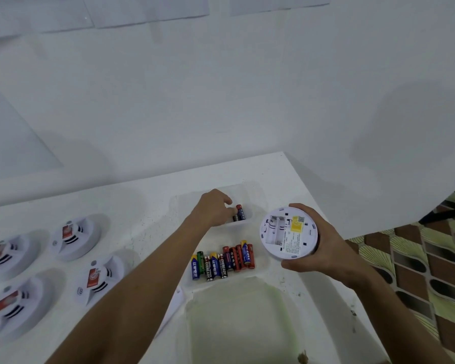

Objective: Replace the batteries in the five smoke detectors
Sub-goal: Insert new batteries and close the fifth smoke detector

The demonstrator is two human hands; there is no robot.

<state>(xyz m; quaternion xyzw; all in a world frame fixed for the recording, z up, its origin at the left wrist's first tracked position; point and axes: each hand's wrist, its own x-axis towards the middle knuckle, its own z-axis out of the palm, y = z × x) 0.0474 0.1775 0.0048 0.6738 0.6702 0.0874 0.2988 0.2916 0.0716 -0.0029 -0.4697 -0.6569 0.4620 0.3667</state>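
The right hand [323,248] gripped a white smoke detector [289,232] turned back-side up, its battery bay open and apparently empty. At 10 o'clock from it, the left hand [213,208] reached into the far compartment of a white tray [260,195], fingers curled at the red-and-blue batteries [239,213] lying there; whether it was pinching one or only touching it could not be told. At 7 o'clock from the held detector, a row of mixed batteries [222,261] lay in the tray's middle compartment. 4 more detectors [75,239] sat face up at 9 o'clock on the table [147,206]. By my judgement the task was early: 1 detector emptied, none visibly refilled, 4 seemingly untouched.
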